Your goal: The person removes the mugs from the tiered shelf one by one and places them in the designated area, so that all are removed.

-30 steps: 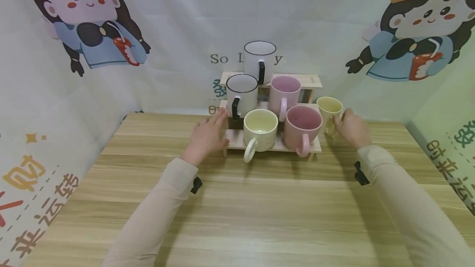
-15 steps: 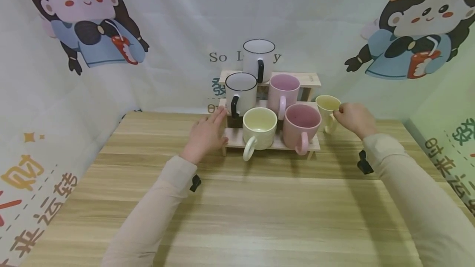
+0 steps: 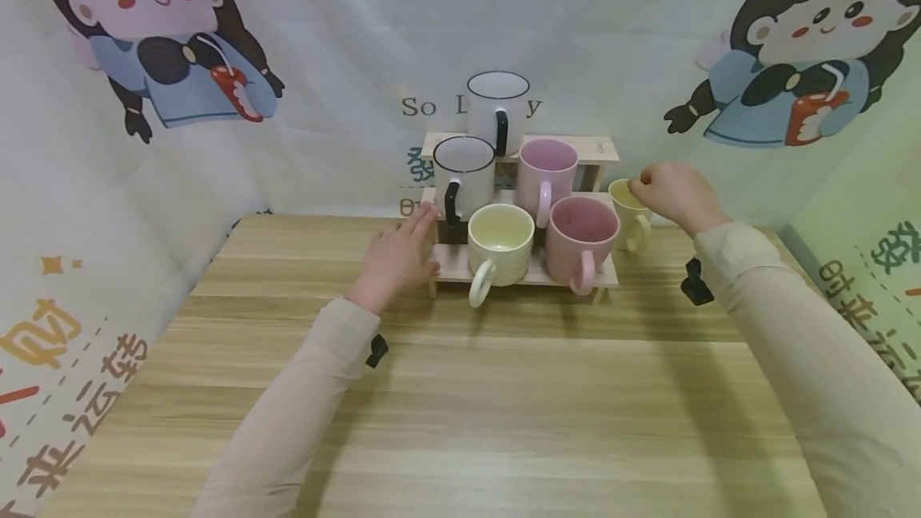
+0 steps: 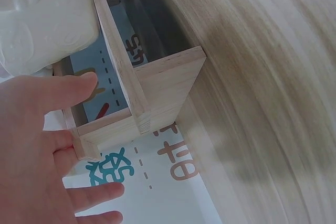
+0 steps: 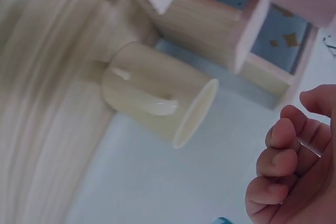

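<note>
My left hand (image 3: 394, 260) rests against the left end of the wooden rack (image 3: 456, 264), fingers extended; in the left wrist view its thumb lies along the rack's side frame. On the rack's right, a pale yellow mug (image 3: 633, 222) stands upright on the table, handle toward me. My right hand (image 3: 679, 194) hovers above and right of that mug's rim. In the right wrist view the right fingers (image 5: 278, 163) are loosely curled with nothing between them, apart from the yellow mug (image 5: 152, 90).
Mugs fill the stepped rack: a white black-rimmed mug (image 3: 498, 106) on top, another white mug (image 3: 464, 174) and a lilac mug (image 3: 547, 170) mid-level, a cream mug (image 3: 501, 246) and a pink mug (image 3: 581, 238) below. A printed cloth (image 3: 345, 62) hangs behind the table (image 3: 460, 414).
My right hand has let go of the yellow mug's handle side and risen up above its rim. The left hand has stayed against the rack. The view has shifted slightly.
</note>
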Demonstrator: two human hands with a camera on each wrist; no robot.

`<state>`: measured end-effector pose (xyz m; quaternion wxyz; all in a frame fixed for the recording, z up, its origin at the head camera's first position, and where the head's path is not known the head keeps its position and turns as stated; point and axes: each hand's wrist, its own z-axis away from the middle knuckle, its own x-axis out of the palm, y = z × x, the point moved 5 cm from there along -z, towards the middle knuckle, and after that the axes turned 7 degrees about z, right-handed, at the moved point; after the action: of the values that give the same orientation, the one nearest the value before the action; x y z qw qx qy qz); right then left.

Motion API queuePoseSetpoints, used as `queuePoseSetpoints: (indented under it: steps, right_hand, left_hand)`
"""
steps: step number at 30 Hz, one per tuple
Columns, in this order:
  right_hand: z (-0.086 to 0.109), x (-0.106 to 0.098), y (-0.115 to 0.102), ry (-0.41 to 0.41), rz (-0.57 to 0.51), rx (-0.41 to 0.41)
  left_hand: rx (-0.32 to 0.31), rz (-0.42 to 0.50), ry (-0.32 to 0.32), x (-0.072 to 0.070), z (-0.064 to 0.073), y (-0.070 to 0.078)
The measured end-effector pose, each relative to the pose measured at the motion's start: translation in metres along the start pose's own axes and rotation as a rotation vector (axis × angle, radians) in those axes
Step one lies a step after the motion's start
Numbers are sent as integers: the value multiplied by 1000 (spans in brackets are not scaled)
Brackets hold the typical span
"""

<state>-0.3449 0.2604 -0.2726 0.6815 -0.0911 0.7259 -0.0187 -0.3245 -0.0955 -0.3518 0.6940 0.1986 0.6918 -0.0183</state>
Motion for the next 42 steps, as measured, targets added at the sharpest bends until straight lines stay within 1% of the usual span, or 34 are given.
queuePoseSetpoints:
  steps: [7,11,16,24,31,35,42]
  right_hand:
    - [-5,-19,-18,-14,15,6]
    - [-8,-25,-29,-30,9,10]
    - [-10,-32,-42,-14,13,8]
    - [-17,-37,-59,10,13,-30]
    - [-23,-45,-76,5,-9,-25]
    - [-28,-48,-88,22,-15,-50]
    - [-36,-47,-105,38,-25,-80]
  left_hand:
    - [5,7,5,-2,-2,1]
    - [5,7,3,-2,-2,2]
    - [8,13,7,-2,-1,1]
    - [12,22,3,-2,0,2]
    - [4,36,9,-3,0,1]
    - [2,42,14,-2,-1,1]
    - [4,26,7,0,0,-1]
